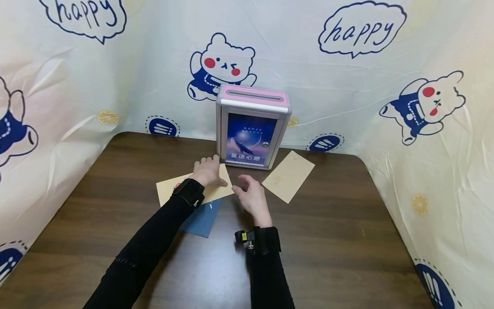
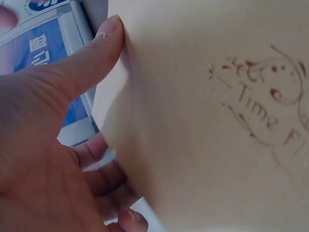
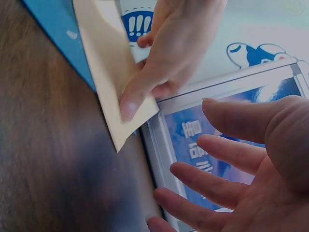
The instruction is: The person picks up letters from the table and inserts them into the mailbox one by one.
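Note:
My left hand (image 1: 208, 172) pinches a tan paper envelope (image 1: 225, 182) near its right end, thumb on the near face and fingers behind. In the left wrist view, brown lettering beginning "Time F" shows on the envelope (image 2: 183, 145). Partly covered by it, a blue envelope or card (image 1: 201, 219) lies on the table. My right hand (image 1: 254, 199) hovers just right of the held envelope, fingers spread and slightly bent, nothing in its grasp. Behind both hands stands a silver-framed box (image 1: 247, 137) with a slot in its pink top and a dark blue picture on its front.
A second tan envelope (image 1: 288, 177) lies to the right of the box on the dark wooden table (image 1: 328, 240). White cloth (image 1: 285, 60) printed with cartoon bears hangs along the back and both sides.

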